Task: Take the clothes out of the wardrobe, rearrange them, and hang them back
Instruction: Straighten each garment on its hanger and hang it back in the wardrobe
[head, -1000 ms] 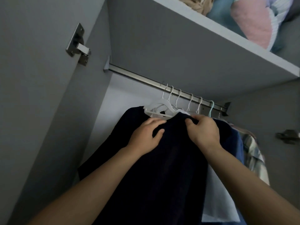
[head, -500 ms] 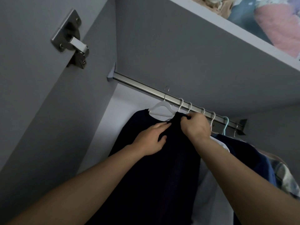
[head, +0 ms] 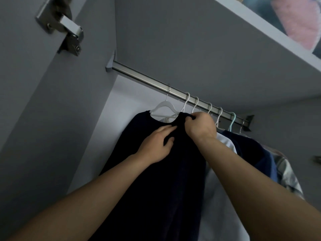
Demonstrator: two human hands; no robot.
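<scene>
While the dark navy garment (head: 156, 180) hangs from the white hanger (head: 164, 110) on the metal rail (head: 173, 92), its long axis drops straight down from the rail, neck opening up at the rail end and hem out of view below. Your right hand (head: 199, 126) is curled and pinches the collar edge just below the rail, on the side away from the rail's left bracket (head: 109, 64). Your left hand (head: 156, 145) rests on the chest of the same garment, lower than the rail, fingers laid fairly straight along the cloth with the thumb crooked into a fold; whether it truly grips the fabric cannot be told.

The rail itself runs slantwise, from its bracket at the wardrobe's side wall down toward the far right end. Further along the rail from the navy garment hang several more white hooks (head: 195, 105) and one pale teal hanger (head: 231, 121), carrying a white garment (head: 225, 197), a blue one (head: 267, 164) and a checked one (head: 286, 173), pressed close together. Above the rail sits the shelf (head: 260, 30), with pink and blue bedding (head: 298, 20) on it. A metal door hinge (head: 69, 32) shows up and left of the rail's bracket.

No label, brand or writing can be read on anything.
</scene>
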